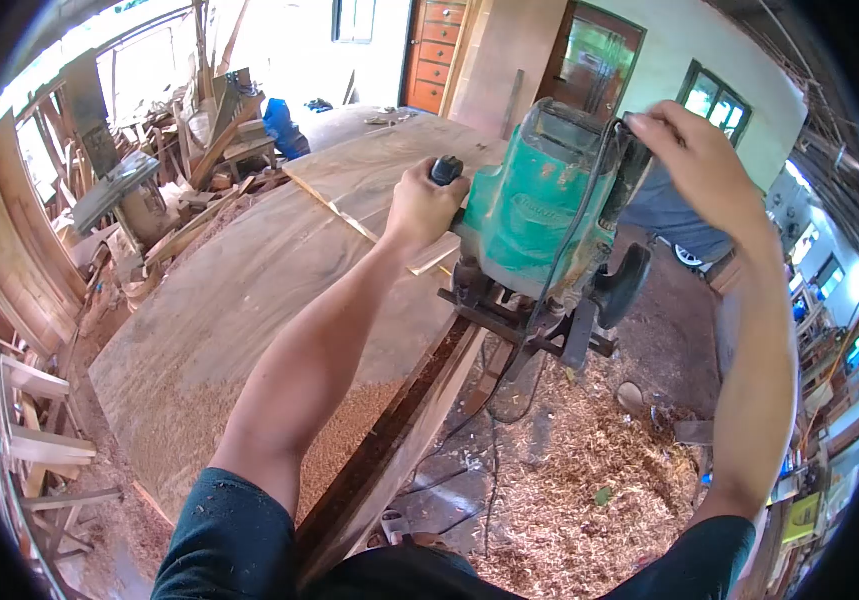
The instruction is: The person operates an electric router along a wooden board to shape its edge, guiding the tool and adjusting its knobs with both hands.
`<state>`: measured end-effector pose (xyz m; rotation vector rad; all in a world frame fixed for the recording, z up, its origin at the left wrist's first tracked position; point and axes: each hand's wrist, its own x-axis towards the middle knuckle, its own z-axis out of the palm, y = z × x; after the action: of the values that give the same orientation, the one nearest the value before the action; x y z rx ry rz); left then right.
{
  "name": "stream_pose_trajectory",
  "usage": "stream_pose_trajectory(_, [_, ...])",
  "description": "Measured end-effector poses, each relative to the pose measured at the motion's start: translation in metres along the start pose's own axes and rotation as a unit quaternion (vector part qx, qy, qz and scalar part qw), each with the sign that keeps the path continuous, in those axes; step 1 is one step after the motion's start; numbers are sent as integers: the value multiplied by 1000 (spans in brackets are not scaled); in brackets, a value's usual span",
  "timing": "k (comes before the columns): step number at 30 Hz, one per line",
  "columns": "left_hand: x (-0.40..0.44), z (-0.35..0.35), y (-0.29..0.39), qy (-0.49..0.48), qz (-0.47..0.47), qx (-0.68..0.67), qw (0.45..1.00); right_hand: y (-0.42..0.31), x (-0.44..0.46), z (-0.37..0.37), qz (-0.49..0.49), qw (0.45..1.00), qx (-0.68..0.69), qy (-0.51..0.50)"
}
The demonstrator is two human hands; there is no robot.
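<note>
A green plunge router (539,215) stands upright on a long wooden beam (419,410) with a dark groove along its top. My left hand (427,205) is closed around the router's left handle, and a black knob end shows above the fist. At the router's top right, my right hand (684,150) has its fingers curled at the black side part, where the power cord (581,215) bends over. What those fingertips pinch, if anything, is hidden. The round black right-hand knob (624,285) is free of my hand.
A wide wooden panel (239,290) dusted with sawdust lies left of the beam, with a thin wood strip (334,208) on it. Shavings (589,480) cover the floor at right, where the cord trails. Scrap wood (199,150) is piled at the back left.
</note>
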<state>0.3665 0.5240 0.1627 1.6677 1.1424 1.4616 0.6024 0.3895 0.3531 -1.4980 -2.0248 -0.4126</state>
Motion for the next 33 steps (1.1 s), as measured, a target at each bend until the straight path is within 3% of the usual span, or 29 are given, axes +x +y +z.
stream_pose_trajectory(3, [-3,-1,3,8,5,3,1000,10,-2,0,-56,992,110,-8])
stream_pose_trajectory(4, [-3,-1,5,6,-2,6,1000,13,1,-3,0,998,55,-43])
stream_pose_trajectory(7, [-3,-1,2,17,13,8,1000,-33,-9,18,133,963,-221,71])
stream_pose_trajectory(8, [-1,-2,2,9,16,18,1000,-27,-5,18,138,968,-201,67])
stream_pose_trajectory(10, [-1,-2,2,10,7,18,1000,-16,-7,12,67,997,-22,41])
stream_pose_trajectory(12, [-2,-2,3,-2,-5,13,1000,4,-7,8,36,984,173,-26])
stream_pose_trajectory(15, [-1,0,-1,3,0,-8,1000,9,0,19,-17,998,23,55])
stream_pose_trajectory(19, [-1,-3,3,-6,-10,4,1000,6,-2,27,28,991,-72,112])
stream_pose_trajectory(20, [-2,-2,4,6,-2,-4,1000,9,-3,18,52,997,30,47])
stream_pose_trajectory(22, [-6,-3,4,-4,-12,-2,1000,13,-5,20,32,982,179,55])
stream_pose_trajectory(24, [-6,-4,9,-6,-10,1,1000,17,-4,22,15,981,174,85])
stream_pose_trajectory(26, [-3,-3,6,2,-2,3,1000,18,0,26,5,992,16,127])
stream_pose_trajectory(29, [-2,-2,2,1,7,-1,1000,-9,-6,26,132,982,-77,115])
stream_pose_trajectory(30, [-1,-3,2,-19,-18,-11,1000,-6,-5,18,119,989,-48,74])
stream_pose_trajectory(33, [0,-2,0,-1,3,9,1000,18,-8,22,12,968,238,72])
